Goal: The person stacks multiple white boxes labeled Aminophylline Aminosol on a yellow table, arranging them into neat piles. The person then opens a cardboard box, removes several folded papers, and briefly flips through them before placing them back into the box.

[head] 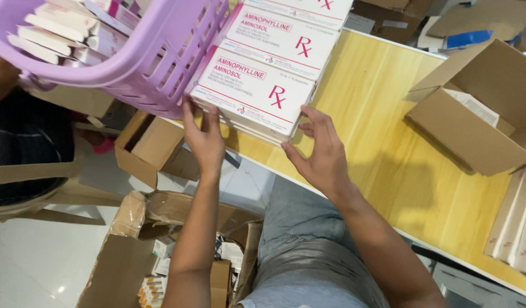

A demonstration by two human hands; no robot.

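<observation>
**Both hands on a stack of flat medicine boxes at the table edge**

Head view: the left hand [203, 137] presses its extended fingers against the left side of a stack of white and pink boxes [254, 91], while the right hand [320, 154] cups the stack's near right corner, fingers spread and curved, thumb low. Neither hand is closed around anything; both are open, flat against the cardboard. The stack sits at the near corner of a yellow wooden table [377, 148], just overhanging its edge, and touches a lilac plastic basket [131, 57] filled with slimmer cartons. More of the same boxes lie in a row behind it. An open brown carton [474, 125] stands well apart on the right; another torn carton [131, 256] lies on the floor below.

Judging from this, the step in hand is squaring or taking hold of the stack. A lift would call for even pressure from both sides, so the lower boxes do not slide out
</observation>
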